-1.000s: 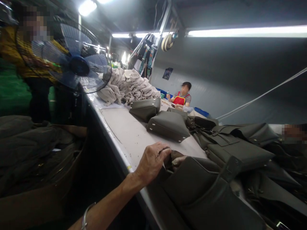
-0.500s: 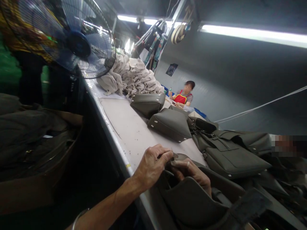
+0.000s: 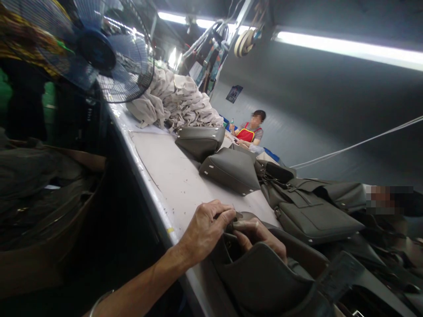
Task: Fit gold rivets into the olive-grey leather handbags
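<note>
A dark olive handbag (image 3: 261,273) lies at the near edge of the table, its mouth partly open. My left hand (image 3: 209,224) pinches the bag's far upper edge from the left, thumb and fingers pressed together. My right hand (image 3: 259,235) reaches in from the right behind the raised front panel, its fingers closed on the same edge close to my left fingertips. The small part between the fingertips is mostly covered. Part of my right hand and its wrist are hidden by the bag.
Finished-looking bags (image 3: 229,169) stand beyond my hands, and more bags (image 3: 317,215) pile up on the right. Pale cloth (image 3: 185,101) is heaped at the table's (image 3: 155,154) far end. A fan (image 3: 99,50) and a box of dark pieces (image 3: 49,198) are left. A person (image 3: 249,132) sits behind.
The view has shifted slightly, so the scene sits a little further left. Both hands keep their hold on the handbag's edge, with hardly any change in the fingers.
</note>
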`<state>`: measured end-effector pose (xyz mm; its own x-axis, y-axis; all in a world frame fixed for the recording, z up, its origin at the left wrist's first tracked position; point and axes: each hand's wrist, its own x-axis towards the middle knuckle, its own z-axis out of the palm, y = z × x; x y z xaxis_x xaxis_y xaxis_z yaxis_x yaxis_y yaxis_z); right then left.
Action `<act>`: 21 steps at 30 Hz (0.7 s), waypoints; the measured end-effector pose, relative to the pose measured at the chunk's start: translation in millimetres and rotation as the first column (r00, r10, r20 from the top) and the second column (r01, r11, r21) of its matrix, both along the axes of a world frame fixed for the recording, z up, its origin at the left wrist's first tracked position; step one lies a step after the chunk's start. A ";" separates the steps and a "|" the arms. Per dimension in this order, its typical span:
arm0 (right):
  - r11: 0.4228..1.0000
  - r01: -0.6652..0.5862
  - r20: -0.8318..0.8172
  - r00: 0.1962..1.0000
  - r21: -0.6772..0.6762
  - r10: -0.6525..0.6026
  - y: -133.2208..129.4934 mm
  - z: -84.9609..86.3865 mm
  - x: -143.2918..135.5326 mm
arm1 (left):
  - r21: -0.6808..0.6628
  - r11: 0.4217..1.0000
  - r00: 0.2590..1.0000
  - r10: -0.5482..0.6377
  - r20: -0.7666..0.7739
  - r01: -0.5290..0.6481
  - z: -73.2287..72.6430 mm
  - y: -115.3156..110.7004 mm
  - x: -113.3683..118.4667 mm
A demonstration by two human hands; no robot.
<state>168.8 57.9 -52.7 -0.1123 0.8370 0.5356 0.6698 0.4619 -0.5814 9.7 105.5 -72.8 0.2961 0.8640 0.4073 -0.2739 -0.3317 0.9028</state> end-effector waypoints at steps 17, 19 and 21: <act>0.996 -0.048 0.150 0.988 0.071 0.037 -1.6 -1.0 0.9 | -0.025 1.000 1.000 0.010 0.001 -0.009 -0.3 -0.8 3.1; 0.997 -0.074 0.071 0.995 0.019 0.073 -0.1 1.3 5.3 | -0.020 1.000 1.000 0.005 -0.007 -0.005 1.6 -0.1 4.0; 0.993 -0.112 0.012 0.994 -0.027 0.112 1.4 5.1 9.5 | -0.018 1.000 1.000 -0.004 -0.013 0.004 3.9 0.5 4.9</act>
